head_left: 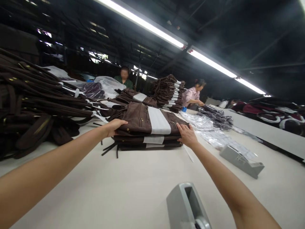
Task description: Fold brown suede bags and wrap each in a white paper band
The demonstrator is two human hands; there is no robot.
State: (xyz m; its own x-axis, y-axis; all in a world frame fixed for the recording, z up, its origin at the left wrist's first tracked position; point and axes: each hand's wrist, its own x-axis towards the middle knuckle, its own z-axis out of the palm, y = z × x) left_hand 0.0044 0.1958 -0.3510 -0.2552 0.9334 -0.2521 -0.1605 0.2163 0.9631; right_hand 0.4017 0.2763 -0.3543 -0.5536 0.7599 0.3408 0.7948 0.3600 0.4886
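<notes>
A folded brown garment with a white band across its middle and small brass-coloured eyelets lies on top of a low stack of similar banded pieces. My left hand grips its left end, thumb on top and the other fingers hidden beneath. At the right end my right hand is closed around the edge, fingers over the top. Dark cords trail from the stack's left side onto the pale table.
Grey tape dispensers stand near the front and at right. A brown garment heap fills the left. Behind are a tall banded stack, clear plastic bags and two people, one in pink, one in green.
</notes>
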